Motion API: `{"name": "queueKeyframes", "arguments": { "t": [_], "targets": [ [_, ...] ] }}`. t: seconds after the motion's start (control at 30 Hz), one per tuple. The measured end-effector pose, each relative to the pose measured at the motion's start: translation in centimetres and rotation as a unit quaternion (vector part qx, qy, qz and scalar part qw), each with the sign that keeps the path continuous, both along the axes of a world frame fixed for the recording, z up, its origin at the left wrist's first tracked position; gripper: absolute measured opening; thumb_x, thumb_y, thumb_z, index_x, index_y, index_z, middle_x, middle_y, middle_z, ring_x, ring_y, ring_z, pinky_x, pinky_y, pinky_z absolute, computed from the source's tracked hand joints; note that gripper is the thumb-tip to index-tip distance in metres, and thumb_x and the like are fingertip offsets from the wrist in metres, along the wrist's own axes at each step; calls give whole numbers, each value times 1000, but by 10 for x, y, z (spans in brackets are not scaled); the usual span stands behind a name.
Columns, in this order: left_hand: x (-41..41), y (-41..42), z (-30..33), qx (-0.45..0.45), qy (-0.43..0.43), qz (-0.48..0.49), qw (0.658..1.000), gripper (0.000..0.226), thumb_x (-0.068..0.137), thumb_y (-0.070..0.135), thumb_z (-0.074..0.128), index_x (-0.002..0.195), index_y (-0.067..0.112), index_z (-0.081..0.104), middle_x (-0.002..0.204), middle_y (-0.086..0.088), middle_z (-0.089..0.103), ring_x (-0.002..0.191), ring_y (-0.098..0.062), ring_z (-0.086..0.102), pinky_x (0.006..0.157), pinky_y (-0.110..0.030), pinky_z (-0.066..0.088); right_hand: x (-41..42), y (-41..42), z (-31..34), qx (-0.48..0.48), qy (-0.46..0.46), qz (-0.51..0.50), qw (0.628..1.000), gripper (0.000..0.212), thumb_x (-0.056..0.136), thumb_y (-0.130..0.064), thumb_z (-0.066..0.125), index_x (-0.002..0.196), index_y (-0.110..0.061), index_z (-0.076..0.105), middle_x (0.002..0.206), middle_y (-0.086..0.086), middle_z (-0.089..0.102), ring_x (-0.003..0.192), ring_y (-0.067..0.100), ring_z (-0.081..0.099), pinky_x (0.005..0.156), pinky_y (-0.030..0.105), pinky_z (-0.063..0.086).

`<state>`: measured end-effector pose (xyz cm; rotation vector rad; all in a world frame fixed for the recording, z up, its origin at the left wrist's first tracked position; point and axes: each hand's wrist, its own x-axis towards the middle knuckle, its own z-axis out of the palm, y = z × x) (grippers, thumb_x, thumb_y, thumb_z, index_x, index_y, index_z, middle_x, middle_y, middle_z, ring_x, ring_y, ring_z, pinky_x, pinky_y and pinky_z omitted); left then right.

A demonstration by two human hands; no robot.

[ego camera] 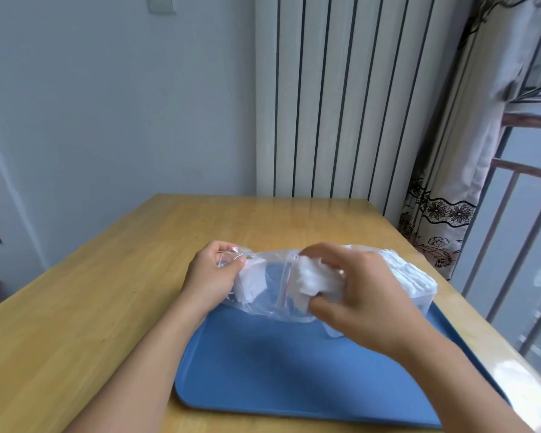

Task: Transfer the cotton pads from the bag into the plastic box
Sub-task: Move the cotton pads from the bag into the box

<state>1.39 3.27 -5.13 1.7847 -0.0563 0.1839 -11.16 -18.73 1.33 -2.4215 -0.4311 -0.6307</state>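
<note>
Two hands worked over the far half of the blue tray [263,370] on the wooden table [75,323]. Head view only. Left hand [211,273] was closed, pinching the end of the clear zip bag [272,295], held up off the tray. Right hand [363,295] was closed around a wad of cotton pads [313,279] at what looked like the bag's mouth, by the red zip line. A smaller clump of pads [250,282] sat inside the bag near the left hand. The plastic box [419,285] stood at the tray's far right corner, just behind the right hand, already stacked with pads [400,270].

Risks, as judgement: the wad looked loose and fluffy, so single pads could shed onto the tray on the way to the box. The thin film could drag along with the wad if the left pinch slipped. The box looked nearly full, so pressing more in could spill the stack or tip the light box toward the tray's right edge.

Hard to tell: whether the wad was fully clear of the bag; the box's near wall and rim, hidden by the right hand; any lid; the right fingertips, buried in cotton. Motion blur softened the right hand.
</note>
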Motion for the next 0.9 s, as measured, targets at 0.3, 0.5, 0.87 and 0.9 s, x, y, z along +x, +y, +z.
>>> {"name": "queueKeyframes", "arguments": {
  "t": [0.3, 0.5, 0.87, 0.9],
  "targets": [
    [-59, -28, 46, 82, -334, -2, 939, 66, 85, 59, 57, 135, 16, 53, 135, 4, 55, 130, -11, 51, 106, -32, 42, 1, -6, 8, 235, -135, 82, 959, 81, 68, 10, 76, 136, -27, 51, 83, -7, 65, 68, 18, 60, 54, 21, 45],
    [-103, -57, 57, 74, -364, -201, 906, 91, 72, 49, 79, 148, 21, 38, 140, 2, 56, 126, -24, 60, 103, -30, 47, -4, 11, -5, 191, -125, 107, 968, 102, 61, 6, 77, 143, -39, 38, 113, -20, 66, 86, 12, 68, 65, 12, 48],
    [-101, -68, 53, -179, -175, -281, 927, 79, 66, 63, 80, 123, 22, 44, 111, 3, 73, 100, -16, 73, 83, -25, 56, -1, 15, -1, 292, -104, 116, 943, 74, 76, -23, 86, 139, -31, 48, 108, -9, 69, 59, 13, 53, 51, 23, 47],
    [-101, -69, 52, -180, -169, -285, 926, 79, 67, 63, 80, 126, 26, 44, 115, 0, 73, 103, -20, 73, 85, -27, 56, -1, 15, 0, 296, -100, 119, 943, 71, 77, -27, 84, 138, -29, 49, 106, -10, 70, 60, 12, 54, 53, 20, 46]
  ]
}}
